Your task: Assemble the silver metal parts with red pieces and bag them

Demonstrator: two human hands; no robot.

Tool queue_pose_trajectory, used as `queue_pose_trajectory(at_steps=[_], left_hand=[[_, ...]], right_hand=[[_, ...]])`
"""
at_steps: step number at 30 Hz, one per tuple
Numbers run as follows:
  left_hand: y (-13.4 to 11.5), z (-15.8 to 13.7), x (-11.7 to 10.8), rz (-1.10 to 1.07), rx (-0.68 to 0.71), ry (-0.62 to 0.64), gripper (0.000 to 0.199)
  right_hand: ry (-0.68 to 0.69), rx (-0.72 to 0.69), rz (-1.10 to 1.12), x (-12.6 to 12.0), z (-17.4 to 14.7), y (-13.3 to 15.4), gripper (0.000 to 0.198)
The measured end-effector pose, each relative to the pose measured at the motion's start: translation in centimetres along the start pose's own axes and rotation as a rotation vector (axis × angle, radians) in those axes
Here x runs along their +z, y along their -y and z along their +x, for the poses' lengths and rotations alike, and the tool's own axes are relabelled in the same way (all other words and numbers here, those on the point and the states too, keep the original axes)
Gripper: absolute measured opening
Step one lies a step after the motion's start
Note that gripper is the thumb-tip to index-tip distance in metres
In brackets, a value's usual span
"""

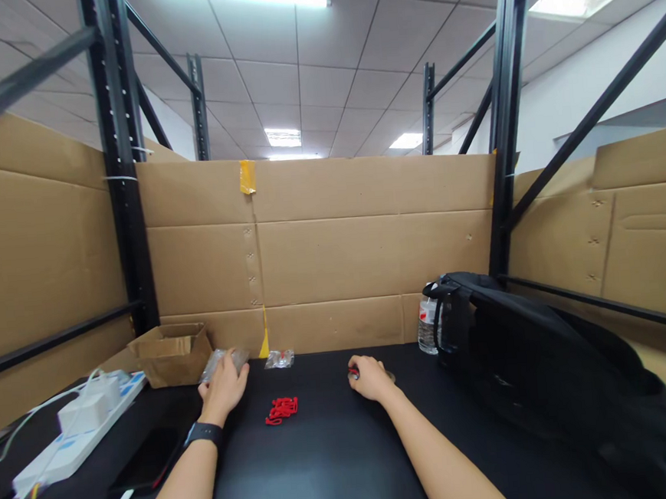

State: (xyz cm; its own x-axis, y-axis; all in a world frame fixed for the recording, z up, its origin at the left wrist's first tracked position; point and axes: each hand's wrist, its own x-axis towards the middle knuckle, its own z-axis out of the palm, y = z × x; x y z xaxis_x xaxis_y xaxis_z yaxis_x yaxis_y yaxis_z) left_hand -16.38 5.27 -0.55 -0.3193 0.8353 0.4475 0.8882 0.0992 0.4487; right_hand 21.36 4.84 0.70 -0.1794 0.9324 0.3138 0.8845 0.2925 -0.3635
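Observation:
My left hand point(225, 385), with a dark band at its wrist, is over a clear plastic bag point(240, 357) beside the cardboard box. Its fingers bend onto the bag, which shows on both sides of the hand. My right hand point(371, 377) is closed low over the table, right of centre. A small red and dark bit point(353, 372) shows at its fingertips; the hand hides the rest, so its kind is unclear. Between my hands lies a small pile of red looped pieces point(282, 409). Behind them is a small clear packet point(279, 359) with something red in it.
An open cardboard box point(172, 358) stands at the back left. A white power strip point(76, 439) with plugs and cables, and a dark phone point(147, 458), lie on the left. A water bottle point(428, 326) and a large black bag point(545, 386) occupy the right. Cardboard walls point(334, 257) enclose the table.

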Motion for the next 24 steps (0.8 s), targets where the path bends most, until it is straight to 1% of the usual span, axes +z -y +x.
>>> queue_pose_trajectory(at_steps=[2,4,6,7,8,9,11,12,14,15,17,20,24], left_hand=[[-0.7,-0.4,-0.4,0.027,0.02,-0.081,0.054],[-1.7,-0.9,-1.1,0.043,0.046,-0.19,0.051],[-3.2,-1.5,-1.9,0.007,0.113,-0.27,0.048],[-4.1,-1.9,-2.2,-0.038,0.168,-0.276,0.045],[-5.1,-2.4,-2.5,-0.103,0.242,-0.247,0.041],[-6.2,-2.9,-2.6,-0.181,0.332,-0.179,0.034],[-8.5,-4.4,-2.6,-0.334,0.533,0.019,0.023],[-9.7,-5.2,-2.4,-0.368,0.615,0.08,0.021],[-11.9,-6.8,-1.9,-0.403,0.7,0.117,0.019],[-12.8,-7.4,-1.6,-0.428,0.713,0.108,0.019],[-13.9,-8.4,-1.3,-0.479,0.704,0.071,0.02],[-14.2,-8.7,-1.3,-0.545,0.657,0.04,0.018],[-13.8,-8.5,-2.1,-0.636,0.599,0.093,0.013]], right_hand=[[-0.012,0.007,0.04,0.3,0.2,-0.2,0.029],[-0.028,0.019,0.092,0.5,0.3,-0.2,0.028],[-0.065,0.007,0.162,0.5,0.5,-0.1,0.029],[-0.094,-0.009,0.214,0.4,0.6,0.2,0.029],[-0.125,-0.027,0.284,0.4,0.6,0.5,0.03],[-0.148,-0.041,0.377,0.3,0.7,1.0,0.031],[-0.154,-0.049,0.633,0.2,0.5,2.3,0.032],[-0.132,-0.045,0.787,0.1,0.3,3.0,0.034],[-0.074,-0.067,1.097,-0.1,-0.3,4.6,0.04],[-0.046,-0.082,1.218,-0.2,-0.7,5.3,0.046],[0.001,-0.104,1.352,-0.5,-1.4,6.4,0.049],[0.068,-0.122,1.399,-0.8,-2.0,7.0,0.052],[0.124,-0.114,1.4,-1.1,-2.2,7.1,0.055]])
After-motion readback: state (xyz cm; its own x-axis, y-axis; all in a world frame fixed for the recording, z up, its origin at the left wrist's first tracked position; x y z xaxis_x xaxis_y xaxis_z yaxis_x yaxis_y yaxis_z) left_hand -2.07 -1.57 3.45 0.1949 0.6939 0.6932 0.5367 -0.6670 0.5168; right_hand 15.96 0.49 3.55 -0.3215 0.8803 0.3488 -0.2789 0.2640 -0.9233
